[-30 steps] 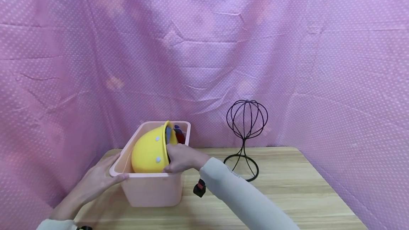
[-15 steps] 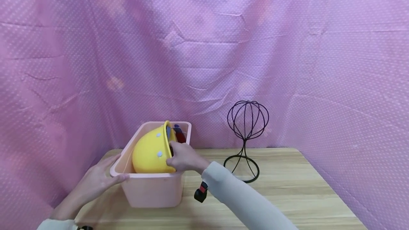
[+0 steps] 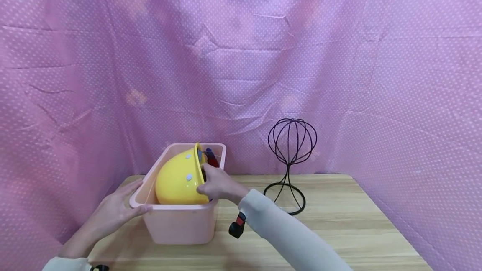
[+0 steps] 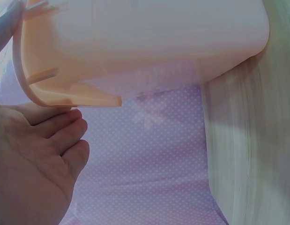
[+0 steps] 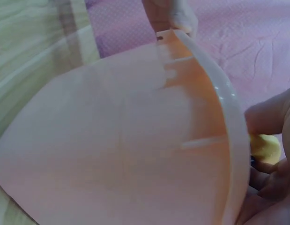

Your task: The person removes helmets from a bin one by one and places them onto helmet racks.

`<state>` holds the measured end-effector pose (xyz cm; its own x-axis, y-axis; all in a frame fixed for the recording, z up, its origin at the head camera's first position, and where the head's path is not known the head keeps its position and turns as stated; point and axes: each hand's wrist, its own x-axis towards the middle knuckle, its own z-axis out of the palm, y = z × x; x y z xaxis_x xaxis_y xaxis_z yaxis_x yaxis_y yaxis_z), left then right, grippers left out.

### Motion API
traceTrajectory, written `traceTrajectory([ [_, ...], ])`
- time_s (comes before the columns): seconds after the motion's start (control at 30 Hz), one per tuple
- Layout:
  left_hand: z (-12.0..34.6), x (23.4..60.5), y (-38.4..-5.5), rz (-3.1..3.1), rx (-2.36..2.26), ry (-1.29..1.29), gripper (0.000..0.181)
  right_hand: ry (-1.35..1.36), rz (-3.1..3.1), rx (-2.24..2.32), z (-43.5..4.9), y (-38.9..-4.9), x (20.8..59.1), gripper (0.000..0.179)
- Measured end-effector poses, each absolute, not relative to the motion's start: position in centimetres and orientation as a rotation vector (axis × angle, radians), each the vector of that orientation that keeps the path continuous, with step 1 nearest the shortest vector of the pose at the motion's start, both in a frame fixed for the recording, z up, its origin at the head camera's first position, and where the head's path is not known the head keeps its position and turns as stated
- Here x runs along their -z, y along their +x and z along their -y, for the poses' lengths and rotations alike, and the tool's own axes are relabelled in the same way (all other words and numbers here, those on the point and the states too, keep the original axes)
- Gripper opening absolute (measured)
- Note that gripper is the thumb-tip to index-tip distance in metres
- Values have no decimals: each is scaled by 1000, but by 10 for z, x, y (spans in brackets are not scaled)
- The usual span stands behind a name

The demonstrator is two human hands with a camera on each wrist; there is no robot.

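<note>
A yellow hard hat with white round studs lies tilted on its side in a pink plastic bin. My right hand grips the hat's brim, thumb on the outer shell and fingers reaching inside. In the right wrist view, that hand sits beyond the bin's rim, with a bit of yellow between thumb and fingers. My left hand holds the bin's near left corner, thumb at the front rim and fingers along the left side. The left wrist view shows its fingers bent just under the rim.
Red and dark blue items show in the bin behind the hat. A black wire stand with a round cage top stands to the right on the wood-grain table. Pink dotted cloth hangs around the back and sides.
My right hand has shifted slightly, its thumb now on the hat's outer shell by the brim. The hat has turned a little in the bin. My left hand stays at the corner.
</note>
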<state>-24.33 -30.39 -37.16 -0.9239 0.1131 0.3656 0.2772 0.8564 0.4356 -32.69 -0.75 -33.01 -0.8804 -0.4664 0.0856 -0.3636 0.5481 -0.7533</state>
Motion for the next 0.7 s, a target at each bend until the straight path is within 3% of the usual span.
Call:
traceTrajectory([
  [0.2, 304, 372, -242, 2667, 690, -306, 86, -608, -2617, 1421, 10, -326, 334, 57],
  [0.43, 304, 371, -240, 2670, 672, -318, 86, -595, -2565, 1647, 11, -327, 339, 42],
  [0.7, 304, 368, -237, 2676, 675, -330, 85, -487, -2497, 1828, 10, -325, 336, 43],
])
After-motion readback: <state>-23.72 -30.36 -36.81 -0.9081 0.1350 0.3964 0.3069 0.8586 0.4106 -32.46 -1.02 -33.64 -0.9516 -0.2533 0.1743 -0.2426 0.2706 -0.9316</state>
